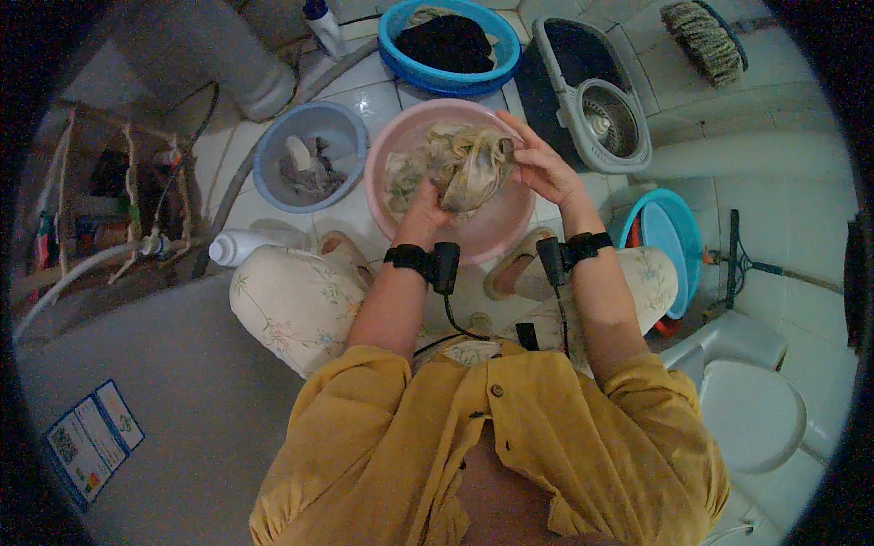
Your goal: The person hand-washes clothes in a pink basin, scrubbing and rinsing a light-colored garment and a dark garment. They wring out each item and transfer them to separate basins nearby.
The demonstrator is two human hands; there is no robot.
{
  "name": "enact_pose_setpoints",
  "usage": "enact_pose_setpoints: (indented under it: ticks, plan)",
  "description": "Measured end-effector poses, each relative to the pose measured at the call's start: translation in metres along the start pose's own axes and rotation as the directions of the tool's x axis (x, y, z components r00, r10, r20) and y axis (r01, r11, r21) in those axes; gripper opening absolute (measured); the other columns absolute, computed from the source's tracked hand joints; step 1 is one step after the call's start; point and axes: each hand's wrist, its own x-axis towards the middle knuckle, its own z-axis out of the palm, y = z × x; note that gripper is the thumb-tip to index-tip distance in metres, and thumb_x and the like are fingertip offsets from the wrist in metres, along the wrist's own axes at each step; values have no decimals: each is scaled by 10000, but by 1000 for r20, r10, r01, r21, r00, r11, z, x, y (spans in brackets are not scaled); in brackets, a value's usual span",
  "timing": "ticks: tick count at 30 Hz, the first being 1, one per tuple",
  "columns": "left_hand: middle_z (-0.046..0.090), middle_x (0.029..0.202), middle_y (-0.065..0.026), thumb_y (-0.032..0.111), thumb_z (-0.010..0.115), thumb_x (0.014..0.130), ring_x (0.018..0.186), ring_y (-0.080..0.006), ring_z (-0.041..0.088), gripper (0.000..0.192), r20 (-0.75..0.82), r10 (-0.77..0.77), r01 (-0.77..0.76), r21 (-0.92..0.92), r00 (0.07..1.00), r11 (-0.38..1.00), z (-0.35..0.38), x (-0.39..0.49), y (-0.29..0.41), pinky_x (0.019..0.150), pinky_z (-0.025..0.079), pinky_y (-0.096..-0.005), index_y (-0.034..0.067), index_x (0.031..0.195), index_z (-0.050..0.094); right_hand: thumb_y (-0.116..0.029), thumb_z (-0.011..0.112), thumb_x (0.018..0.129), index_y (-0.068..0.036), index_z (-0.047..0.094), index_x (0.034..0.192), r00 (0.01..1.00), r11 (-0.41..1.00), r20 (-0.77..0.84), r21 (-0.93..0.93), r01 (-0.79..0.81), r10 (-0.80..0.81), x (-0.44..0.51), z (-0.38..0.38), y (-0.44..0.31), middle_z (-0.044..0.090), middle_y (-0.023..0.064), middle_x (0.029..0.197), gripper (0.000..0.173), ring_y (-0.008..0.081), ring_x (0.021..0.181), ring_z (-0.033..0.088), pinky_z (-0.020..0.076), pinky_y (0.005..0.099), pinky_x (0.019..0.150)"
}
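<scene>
Before me a pink plastic basin [505,235] stands on the tiled floor between my feet. A wet, bunched, light patterned cloth [471,164] is over it, and part of it spreads along the basin's left side. My left hand [429,210] grips the cloth from its near side, with the fingertips hidden by the folds. On the right, my right hand [546,169] has its fingers at the cloth's bunched right end, close to the rim. The index finger reaches out along the rim, somewhat apart from the other fingers.
A grey-blue basin [265,179] with dark wet cloth is at left, beside a white bottle [256,246]. Stacked blue basins [389,51] holding dark fabric stand beyond. A mop bucket [570,130] with a spinner is at far right. Turquoise basins [691,225] lean near my right knee.
</scene>
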Motion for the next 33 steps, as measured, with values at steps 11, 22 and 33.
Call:
enact_pose_setpoints:
  ticks: [11,22,33]
  plan:
    - [536,1314,-84,273,636,893,1149,-222,572,492,344,-103,-189,714,933,674,39,-16,13,927,514,-386,85,1320,483,-292,783,760,-81,391,1417,989,998,150,-69,7,3,10,12,12,472,103,1358,793,223,1239,474,387,345,1049]
    - [500,1330,-118,414,539,918,1177,-314,530,565,411,65,-165,211,909,963,15,-18,19,944,457,-493,81,1361,430,-148,730,776,-38,658,1005,926,917,-289,-381,122,-243,26,25,20,650,54,960,264,145,865,610,498,283,772]
    - [579,1190,-85,594,566,866,1109,-277,562,587,376,444,-523,138,813,841,45,-54,-9,891,488,-496,137,1234,541,-81,724,682,-84,647,969,665,10,296,-910,415,-686,10,76,21,620,111,969,297,314,948,581,466,391,871]
